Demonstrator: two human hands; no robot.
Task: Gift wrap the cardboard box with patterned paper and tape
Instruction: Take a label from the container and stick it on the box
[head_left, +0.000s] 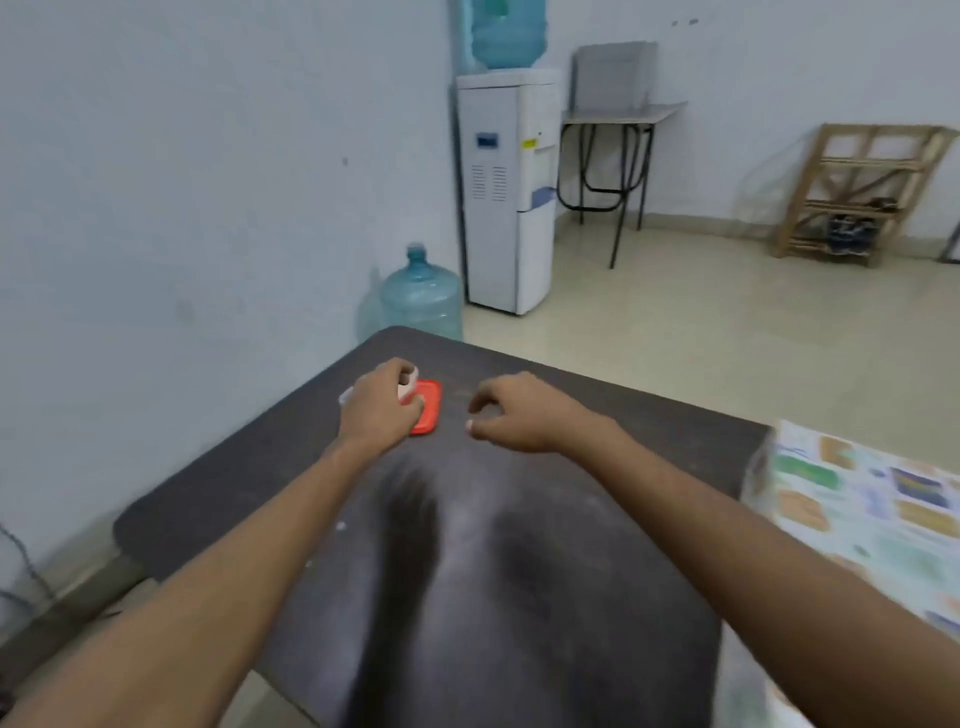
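We had both arms stretched out to about 12 o'clock on the dark bench. Our left hand was clenched round a pale thing we took for the tape roll, which sat over a flat red piece lying on the bench. Our right hand hovered just beside it toward 1 o'clock. Its fingers were curled and its thumb and forefinger were nearly together. We could not tell whether a clear tape end was pinched between them or nothing at all.

The patterned paper lay far off at 3 o'clock, at the bench's right edge and partly beyond it. We saw no bare cardboard box. The paper may have covered it, but that was hidden from us.

We judged the main risk to be the tape itself. A strip pulled this far from the paper would have to travel across the bench, and it could fold onto itself or catch on the dark surface. A one-handed hold on the roll could also let it twist, giving a crooked tear. The paper overhung the edge and looked free to slide or spring open while neither hand was holding it. The view was blurred, so fine detail at the fingertips was lost.
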